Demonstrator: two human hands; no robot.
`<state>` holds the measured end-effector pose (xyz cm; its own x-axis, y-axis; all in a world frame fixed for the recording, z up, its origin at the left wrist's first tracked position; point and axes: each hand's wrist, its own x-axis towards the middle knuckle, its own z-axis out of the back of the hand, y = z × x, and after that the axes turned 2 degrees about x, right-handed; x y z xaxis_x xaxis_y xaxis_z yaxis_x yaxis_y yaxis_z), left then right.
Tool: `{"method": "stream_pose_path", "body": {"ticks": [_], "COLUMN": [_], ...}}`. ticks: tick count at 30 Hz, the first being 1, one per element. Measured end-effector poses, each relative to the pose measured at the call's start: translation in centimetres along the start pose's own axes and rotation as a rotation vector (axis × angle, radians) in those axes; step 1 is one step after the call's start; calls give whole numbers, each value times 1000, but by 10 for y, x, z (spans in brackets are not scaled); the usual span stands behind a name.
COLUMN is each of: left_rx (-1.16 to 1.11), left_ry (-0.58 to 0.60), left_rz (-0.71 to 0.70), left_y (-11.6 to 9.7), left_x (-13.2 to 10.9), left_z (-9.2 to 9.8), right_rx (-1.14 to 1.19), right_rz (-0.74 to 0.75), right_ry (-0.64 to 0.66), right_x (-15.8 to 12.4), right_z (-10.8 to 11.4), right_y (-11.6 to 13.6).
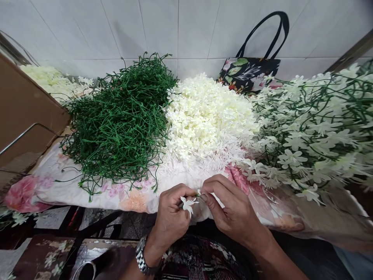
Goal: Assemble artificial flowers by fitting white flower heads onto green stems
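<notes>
At the front edge of the cloth, my left hand is closed around an artificial flower, and one white bloom sticks out beside its thumb. My right hand pinches a small white flower piece at the left fingertips. The stem is mostly hidden in the left fist. Beyond the hands lies a heap of loose white flower heads, with thin white stamens at its front. A tangled pile of green plastic stems is to its left. Assembled white flowers on green stems lie on the right.
A floral cloth covers the table. A black floral handbag leans at the tiled wall. A cardboard box borders the left side. More pale flowers lie behind the stems. A metal-rimmed tube is at lower left.
</notes>
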<state>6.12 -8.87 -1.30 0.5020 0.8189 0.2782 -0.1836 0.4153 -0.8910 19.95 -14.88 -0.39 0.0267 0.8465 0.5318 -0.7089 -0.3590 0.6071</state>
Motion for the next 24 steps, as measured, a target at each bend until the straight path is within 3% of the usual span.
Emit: {"method": "stream_pose_path", "body": {"ticks": [12,24], "left_rx": [13,25], "left_ry": [-17,-32], "left_rz": [3,8], "left_y": [8,11], "left_x": [-2,-2], "left_z": [-5,-6], "right_rx": [4,-20], "right_rz": [-6,-36], "right_ry": [-64,-47], "right_x": [-5,-2], "right_z": [-13,-18], "right_y": [-5,-4]}}
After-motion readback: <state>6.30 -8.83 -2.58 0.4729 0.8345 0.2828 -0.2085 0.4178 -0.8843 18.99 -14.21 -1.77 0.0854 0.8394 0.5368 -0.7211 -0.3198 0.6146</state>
